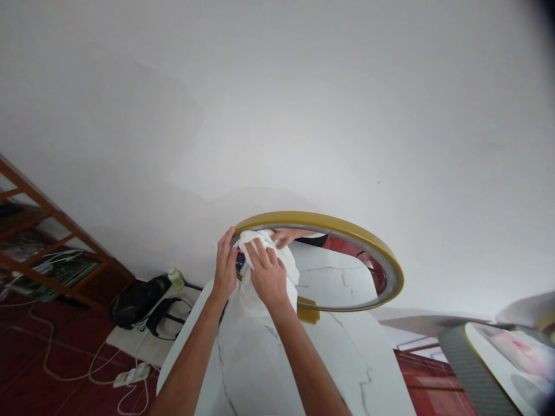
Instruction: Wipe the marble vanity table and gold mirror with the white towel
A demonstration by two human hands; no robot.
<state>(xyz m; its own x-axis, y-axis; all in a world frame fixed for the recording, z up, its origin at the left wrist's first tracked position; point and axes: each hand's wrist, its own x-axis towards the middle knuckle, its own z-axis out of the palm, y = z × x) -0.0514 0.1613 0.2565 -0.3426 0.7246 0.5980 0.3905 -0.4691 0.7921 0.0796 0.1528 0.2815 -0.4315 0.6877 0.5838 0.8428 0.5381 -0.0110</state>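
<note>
A round mirror with a gold frame (347, 228) stands on a white marble table (329, 358) against the white wall. My left hand (225, 266) grips the mirror's left edge, fingers curled over the frame. My right hand (266, 274) lies flat, fingers together, pressing a white cloth (254, 297) against the mirror's glass at its left side. A reflected hand shows in the glass above the cloth.
A wooden shelf (52, 254) with cables stands at the left. On the red floor lie a black bag (139, 300), a small green bottle (176, 277), white cables and a power strip (130, 375). A second framed object (498, 358) sits at the lower right.
</note>
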